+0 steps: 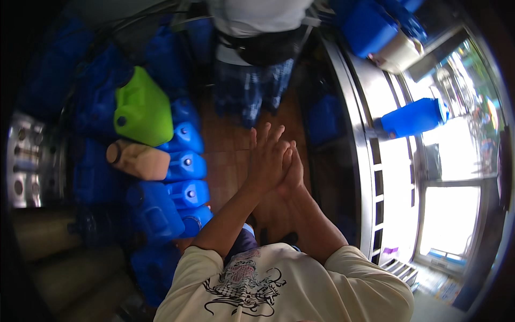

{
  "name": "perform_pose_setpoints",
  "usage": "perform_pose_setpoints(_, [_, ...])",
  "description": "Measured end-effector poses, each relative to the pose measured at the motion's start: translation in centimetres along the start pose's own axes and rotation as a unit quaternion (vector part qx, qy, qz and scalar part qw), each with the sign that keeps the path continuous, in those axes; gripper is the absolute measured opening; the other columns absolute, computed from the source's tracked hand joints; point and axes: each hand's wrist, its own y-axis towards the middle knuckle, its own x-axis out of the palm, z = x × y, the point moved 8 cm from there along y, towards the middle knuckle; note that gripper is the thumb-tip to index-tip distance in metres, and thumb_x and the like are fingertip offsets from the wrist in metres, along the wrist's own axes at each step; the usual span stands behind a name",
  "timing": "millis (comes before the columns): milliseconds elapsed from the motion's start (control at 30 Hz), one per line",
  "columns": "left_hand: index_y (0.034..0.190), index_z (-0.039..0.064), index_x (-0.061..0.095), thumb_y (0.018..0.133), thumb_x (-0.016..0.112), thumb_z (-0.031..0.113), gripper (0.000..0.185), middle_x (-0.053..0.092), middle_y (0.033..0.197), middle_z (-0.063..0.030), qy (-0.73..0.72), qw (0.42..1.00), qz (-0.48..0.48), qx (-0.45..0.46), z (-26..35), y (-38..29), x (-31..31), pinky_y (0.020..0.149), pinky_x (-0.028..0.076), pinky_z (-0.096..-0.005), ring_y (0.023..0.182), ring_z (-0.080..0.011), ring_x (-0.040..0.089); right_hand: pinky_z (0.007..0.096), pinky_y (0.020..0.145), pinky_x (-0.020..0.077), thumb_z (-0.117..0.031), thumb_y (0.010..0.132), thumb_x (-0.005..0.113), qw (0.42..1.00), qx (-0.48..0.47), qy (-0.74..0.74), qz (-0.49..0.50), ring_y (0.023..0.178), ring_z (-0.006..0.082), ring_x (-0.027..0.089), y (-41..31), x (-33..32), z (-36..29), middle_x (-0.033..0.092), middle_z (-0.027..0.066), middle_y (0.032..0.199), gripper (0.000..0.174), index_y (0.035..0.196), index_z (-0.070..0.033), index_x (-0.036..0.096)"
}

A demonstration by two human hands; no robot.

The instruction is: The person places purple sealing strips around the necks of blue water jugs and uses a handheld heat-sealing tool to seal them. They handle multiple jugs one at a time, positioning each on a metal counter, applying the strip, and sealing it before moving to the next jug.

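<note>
My left hand [268, 159] and my right hand [295, 169] meet in front of my body, above the brown tiled floor [223, 161]. The left palm lies against the right hand, and several left fingers point away from me, apart. Part of the right hand is hidden behind the left, its fingertips showing at the side. No object shows in either hand. To the left stand a lime green plastic jerrycan [143, 108], a beige plastic jug [141, 160] with a dark cap, and several blue jerrycans [187, 166].
Another person [257, 52] in a pale shirt and blue patterned shorts stands ahead. A metal-edged counter [358, 120] runs along the right, with a blue container [414, 118] by the bright window. More blue jerrycans [155, 209] fill the left side.
</note>
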Motion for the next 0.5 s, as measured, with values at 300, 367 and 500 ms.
perform_pose_setpoints(300, [0.151, -0.003, 0.027, 0.103, 0.047, 0.023, 0.058, 0.044, 0.145, -0.0282, -0.28, 0.886, 0.241, -0.28, -12.0, 0.2, -12.8, 0.115, 0.034, -0.0436, 0.135, -0.0388, 0.045, 0.0269, 0.085, 0.0539, -0.012, 0.103, 0.047, 0.898, -0.112, -0.411, -0.111, 0.098, 0.0136, 0.063, 7.8, 15.3, 5.8, 0.065, 0.0085, 0.11, 0.03, 0.132, -0.004, 0.048])
perform_pose_setpoints(367, [0.151, -0.004, 0.026, 0.103, 0.048, 0.025, 0.06, 0.042, 0.147, -0.0296, -0.295, 0.862, 0.286, -0.296, -13.7, 0.2, -14.3, 0.114, 0.035, -0.0434, 0.135, -0.0398, 0.045, 0.0273, 0.086, 0.0542, -0.008, 0.101, 0.048, 0.937, -0.098, -0.311, -0.122, 0.099, 0.0155, 0.064, 8.2, 18.3, 7.3, 0.065, 0.0103, 0.11, 0.035, 0.136, -0.002, 0.044])
perform_pose_setpoints(500, [0.151, -0.002, 0.026, 0.104, 0.048, 0.028, 0.06, 0.041, 0.148, -0.0283, -0.222, 0.877, 0.33, -0.271, -16.8, 2.2, -18.5, 0.114, 0.034, -0.0438, 0.138, -0.0382, 0.042, 0.0287, 0.09, 0.0544, -0.008, 0.101, 0.047, 0.965, -0.027, -0.226, -0.128, 0.1, 0.0189, 0.066, 10.2, 23.1, 9.1, 0.065, 0.0124, 0.113, 0.033, 0.133, -0.001, 0.048])
